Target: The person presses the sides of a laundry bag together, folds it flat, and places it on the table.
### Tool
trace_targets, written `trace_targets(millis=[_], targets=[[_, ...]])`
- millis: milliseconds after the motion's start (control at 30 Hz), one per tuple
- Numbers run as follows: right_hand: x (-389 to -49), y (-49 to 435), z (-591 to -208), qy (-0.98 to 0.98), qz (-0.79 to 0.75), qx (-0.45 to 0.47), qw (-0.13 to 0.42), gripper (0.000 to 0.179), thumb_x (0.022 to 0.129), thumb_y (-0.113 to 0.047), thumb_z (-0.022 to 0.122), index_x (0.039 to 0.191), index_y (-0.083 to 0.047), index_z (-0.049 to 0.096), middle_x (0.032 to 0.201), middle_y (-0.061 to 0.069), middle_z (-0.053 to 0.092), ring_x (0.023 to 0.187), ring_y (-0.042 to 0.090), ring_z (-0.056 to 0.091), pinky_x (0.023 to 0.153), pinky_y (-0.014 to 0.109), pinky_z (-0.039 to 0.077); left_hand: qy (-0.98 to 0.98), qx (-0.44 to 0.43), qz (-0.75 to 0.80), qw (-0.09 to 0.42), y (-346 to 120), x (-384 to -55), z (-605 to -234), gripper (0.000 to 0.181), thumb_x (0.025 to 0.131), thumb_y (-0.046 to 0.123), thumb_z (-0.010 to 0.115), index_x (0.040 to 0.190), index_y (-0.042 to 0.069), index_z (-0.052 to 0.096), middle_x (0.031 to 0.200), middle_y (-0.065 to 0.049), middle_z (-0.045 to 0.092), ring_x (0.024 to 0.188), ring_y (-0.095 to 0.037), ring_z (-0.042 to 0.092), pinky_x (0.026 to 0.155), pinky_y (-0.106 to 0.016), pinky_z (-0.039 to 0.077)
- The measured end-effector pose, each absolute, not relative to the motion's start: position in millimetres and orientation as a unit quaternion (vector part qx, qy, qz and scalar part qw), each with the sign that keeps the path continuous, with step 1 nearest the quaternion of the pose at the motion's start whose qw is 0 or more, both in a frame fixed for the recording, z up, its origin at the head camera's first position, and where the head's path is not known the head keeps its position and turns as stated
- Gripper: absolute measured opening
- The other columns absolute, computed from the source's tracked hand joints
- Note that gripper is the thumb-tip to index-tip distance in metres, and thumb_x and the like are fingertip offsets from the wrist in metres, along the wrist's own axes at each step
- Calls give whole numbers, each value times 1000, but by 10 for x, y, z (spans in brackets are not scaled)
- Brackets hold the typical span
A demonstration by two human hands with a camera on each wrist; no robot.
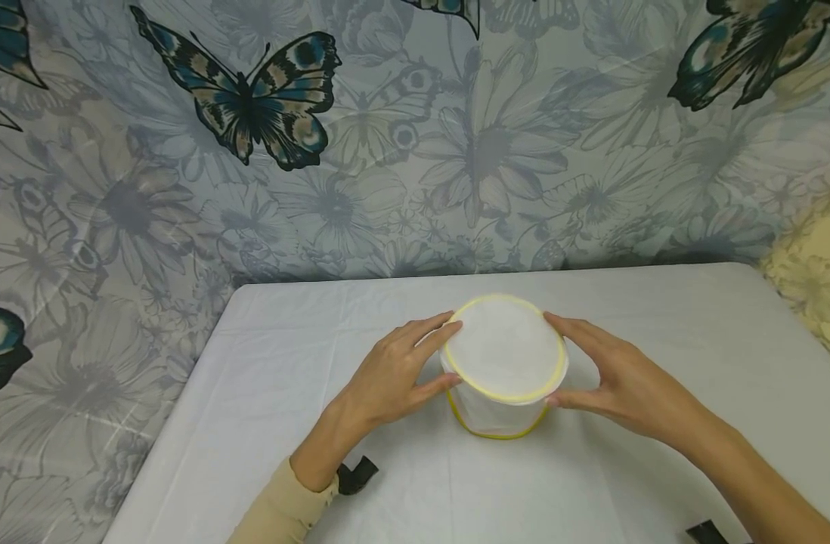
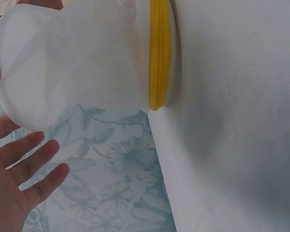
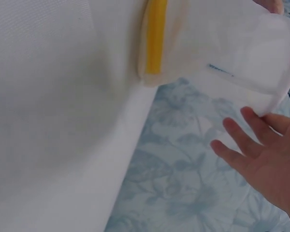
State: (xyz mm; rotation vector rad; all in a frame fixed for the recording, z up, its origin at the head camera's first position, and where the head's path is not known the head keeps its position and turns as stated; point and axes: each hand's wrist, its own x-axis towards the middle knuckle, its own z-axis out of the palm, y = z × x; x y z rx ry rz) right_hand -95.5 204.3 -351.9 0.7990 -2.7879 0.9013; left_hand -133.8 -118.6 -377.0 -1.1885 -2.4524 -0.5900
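Beige sleeve (image 1: 286,505) behind, left hand (image 1: 394,374) and right hand (image 1: 624,385) touch, fingers loosely spread, the yellow-trimmed mesh bag (image 1: 505,349) between them, which uneven pressure could buckle.

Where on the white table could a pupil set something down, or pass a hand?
Bare table spreads between the left grip and the left edge, between the right grip and the right edge, and between the forearms, in front of the mesh container. It is crowded around the container's top, where both grips touch it; the surface behind is partly hidden.
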Motion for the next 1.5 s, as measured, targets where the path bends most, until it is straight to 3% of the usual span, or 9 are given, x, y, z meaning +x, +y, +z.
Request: trace_targets(millis=[300, 567, 833, 1100, 1167, 1267, 1367, 1500], targets=[[-941, 2065, -3538, -916, 291, 266, 72, 90, 76, -42, 85, 152, -20, 42, 147, 3, 51, 131, 31, 51, 97, 54, 45, -851, -426, -229, 206, -1185, -1352, -3817, 51, 94, 41, 68, 136, 12, 59, 132, -6, 54, 120, -17, 54, 99, -32, 48], [-967, 2086, -3612, -918, 288, 264, 67, 79, 79, -41, 82, 147, -20, 48, 144, -3, 53, 129, 25, 53, 98, 45, 45, -865, -407, -233, 177, -1175, -1313, -3833, 46, 95, 35, 69, 134, 12, 60, 137, -4, 57, 123, -17, 55, 102, -31, 47], [-963, 2106, -3658, -918, 295, 254, 74, 62, 85, -37, 79, 140, -22, 55, 137, -7, 59, 125, 19, 56, 99, 21, 42, -875, -396, -218, 176, -1186, -1299, -3865, 42, 95, 33, 68, 132, 15, 62, 129, -1, 61, 118, -15, 57, 98, -31, 49], [-958, 2101, -3675, -914, 314, 245, 79, 65, 79, -39, 83, 137, -23, 58, 133, -9, 62, 120, 14, 58, 95, 11, 38, -867, -406, -235, 168, -1185, -1296, -3868, 46, 95, 35, 69, 135, 14, 60, 134, -2, 59, 122, -16, 56, 100, -31, 48], [-961, 2096, -3682, -913, 318, 242, 79, 70, 77, -40, 84, 139, -22, 56, 130, -10, 63, 117, 13, 59, 94, 15, 41, -867, -407, -239, 156, -1183, -1290, -3874, 51, 93, 36, 71, 137, 15, 58, 137, -2, 57, 124, -16, 55, 101, -32, 48], [-965, 2085, -3683, -913, 321, 239, 76, 80, 75, -41, 86, 143, -19, 51, 123, -7, 67, 113, 17, 62, 90, 34, 49, -869, -409, -243, 139, -1176, -1281, -3879, 62, 88, 40, 75, 140, 15, 55, 142, -3, 53, 128, -17, 52, 102, -34, 47], [-972, 2076, -3690, -916, 317, 233, 74, 89, 74, -42, 86, 148, -15, 44, 121, -3, 66, 112, 24, 63, 85, 51, 50, -872, -408, -239, 127, -1160, -1275, -3884, 70, 85, 46, 76, 143, 15, 52, 146, -4, 50, 131, -18, 50, 104, -35, 46], [-991, 2059, -3722, -919, 311, 233, 71, 99, 73, -45, 86, 153, -14, 36, 131, 1, 55, 115, 27, 61, 86, 54, 50, -878, -404, -228, 116, -1151, -1267, -3897, 72, 86, 51, 74, 145, 16, 51, 149, -4, 47, 133, -18, 48, 104, -35, 46]])
